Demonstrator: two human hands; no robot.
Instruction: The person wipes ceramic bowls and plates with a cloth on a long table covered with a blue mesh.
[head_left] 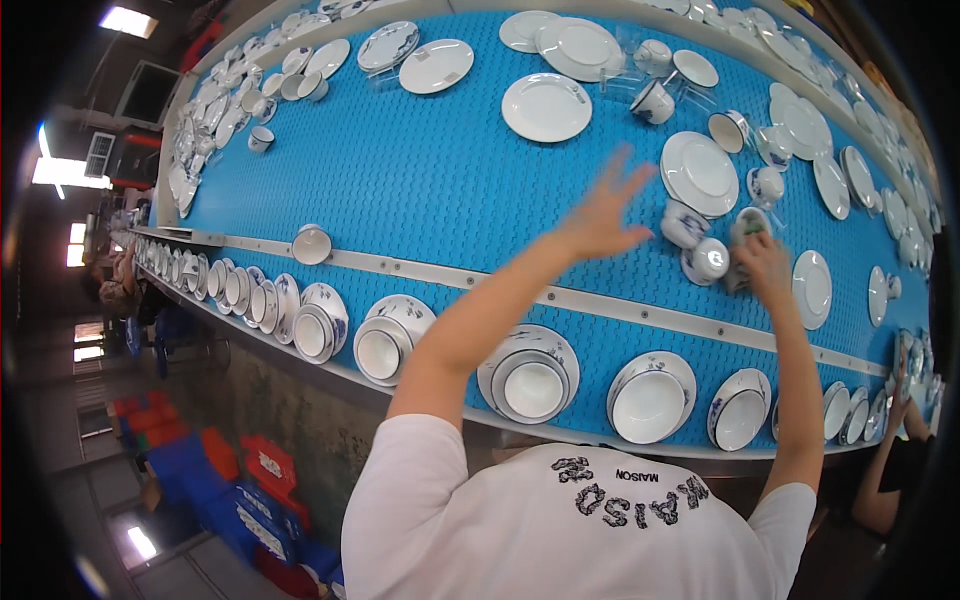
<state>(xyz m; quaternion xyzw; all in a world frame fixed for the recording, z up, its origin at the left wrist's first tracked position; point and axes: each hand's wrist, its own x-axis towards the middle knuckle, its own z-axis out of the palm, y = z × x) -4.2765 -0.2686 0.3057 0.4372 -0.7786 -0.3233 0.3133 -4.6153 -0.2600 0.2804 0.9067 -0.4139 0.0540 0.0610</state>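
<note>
My left hand (pixel 605 212) reaches over the blue belt with its fingers spread, holding nothing. Close to its fingertips lies a stack of white oval plates (pixel 700 172). My right hand (pixel 765 265) is closed, its fingers curled on a small white cup (pixel 752 217), with a spot of green showing at the fingers; motion blurs the grip. Just left of it are two white-and-blue cups, one patterned (pixel 684 224) and one upside down (pixel 706 261). To its right lies an oval plate (pixel 812 288).
A metal rail (pixel 640 312) divides the blue belt (pixel 400 180) from a near strip. Along that strip sit bowls on plates (pixel 535 388) in a long row. More plates (pixel 547 107), cups and clear glasses lie beyond. At the lower left are blue and red crates (pixel 265 520).
</note>
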